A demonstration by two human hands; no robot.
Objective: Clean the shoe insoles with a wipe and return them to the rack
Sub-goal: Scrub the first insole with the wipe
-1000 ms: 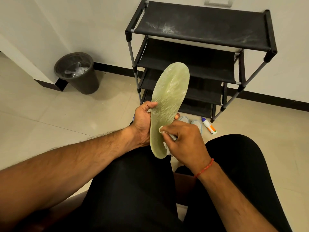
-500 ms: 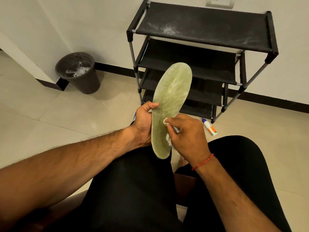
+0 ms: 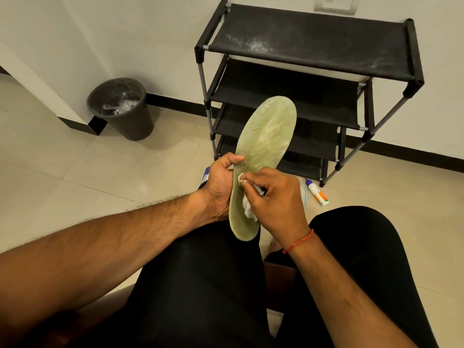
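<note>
Fingers [image 3: 253, 183] of the right hand [image 3: 276, 197] are pinched tight on a crumpled white wipe [image 3: 247, 205], pressing it onto the thin yellow-green mesh-textured insole [image 3: 266, 146].

Left hand [image 3: 221, 182] is clamped round the insole's left edge, thumb on the face, holding it upright over the lap in front of the black four-tier fabric shoe rack [image 3: 313, 46]. Honest worry: that insole looks floppy and it's only gripped low down, so a hard rub could fold the top or pop it loose onto the floor near the white glue bottle [image 3: 316, 192]. Whitish smears up top look untouched too.
</note>
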